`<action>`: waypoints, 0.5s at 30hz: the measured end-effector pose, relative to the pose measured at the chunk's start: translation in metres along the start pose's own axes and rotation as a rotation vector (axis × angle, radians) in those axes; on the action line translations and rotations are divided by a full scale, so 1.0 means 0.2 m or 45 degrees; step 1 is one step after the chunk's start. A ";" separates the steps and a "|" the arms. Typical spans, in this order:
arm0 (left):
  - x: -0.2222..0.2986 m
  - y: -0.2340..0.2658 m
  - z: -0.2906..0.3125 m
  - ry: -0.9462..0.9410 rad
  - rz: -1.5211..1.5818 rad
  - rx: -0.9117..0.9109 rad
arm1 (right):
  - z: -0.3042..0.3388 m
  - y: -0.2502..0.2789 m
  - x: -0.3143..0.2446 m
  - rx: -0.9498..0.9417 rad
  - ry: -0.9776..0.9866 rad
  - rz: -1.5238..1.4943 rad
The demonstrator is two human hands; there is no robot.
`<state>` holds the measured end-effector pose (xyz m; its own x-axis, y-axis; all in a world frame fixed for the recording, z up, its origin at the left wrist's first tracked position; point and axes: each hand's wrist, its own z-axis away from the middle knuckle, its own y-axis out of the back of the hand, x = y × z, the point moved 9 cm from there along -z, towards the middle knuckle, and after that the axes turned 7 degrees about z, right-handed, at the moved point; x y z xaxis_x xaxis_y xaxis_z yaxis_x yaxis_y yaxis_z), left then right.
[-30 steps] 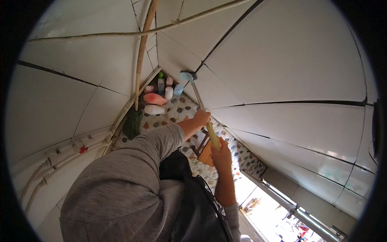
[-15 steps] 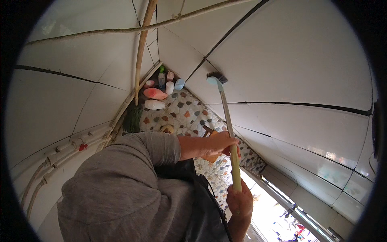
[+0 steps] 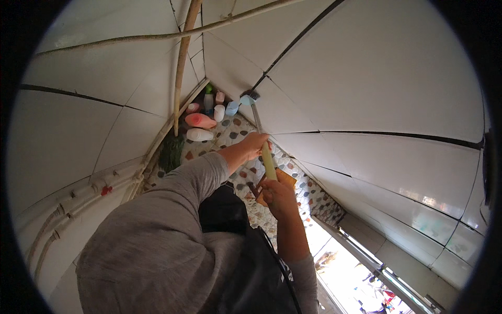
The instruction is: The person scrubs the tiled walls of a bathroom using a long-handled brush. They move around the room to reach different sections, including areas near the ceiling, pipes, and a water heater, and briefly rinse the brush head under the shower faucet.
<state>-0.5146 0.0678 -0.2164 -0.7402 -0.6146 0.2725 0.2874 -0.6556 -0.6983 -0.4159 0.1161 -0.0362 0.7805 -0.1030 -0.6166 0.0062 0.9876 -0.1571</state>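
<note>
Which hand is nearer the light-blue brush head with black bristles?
Left: the left hand grips the long pale handle closer to the brush head; the right hand grips it farther back, toward the body.

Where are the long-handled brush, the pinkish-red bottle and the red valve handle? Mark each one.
Long-handled brush (image 3: 268,161): head view, on the yellowish lower part of its handle.
Pinkish-red bottle (image 3: 200,121): head view, on the middle of its body.
Red valve handle (image 3: 106,190): head view, on its centre.
</note>
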 end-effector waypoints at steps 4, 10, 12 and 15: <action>0.20 -0.36 0.30 -0.091 0.022 -0.280 | 0.34 -0.02 -0.27 0.135 0.016 -0.073; 0.44 -0.70 0.72 -0.227 -0.011 -0.509 | 0.68 -0.17 -0.52 0.066 0.041 -0.044; 0.48 -0.61 0.63 -0.252 0.048 -0.390 | 0.63 -0.19 -0.53 0.046 0.055 -0.110; 0.59 -0.37 0.39 -0.338 0.236 -0.087 | 0.28 -0.23 -0.46 -0.067 0.061 -0.184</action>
<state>-0.5749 0.0098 -0.0809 -0.4925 -0.8195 0.2930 0.3546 -0.4964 -0.7924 -0.4531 0.0873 0.0714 0.7434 -0.2506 -0.6202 0.0826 0.9545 -0.2866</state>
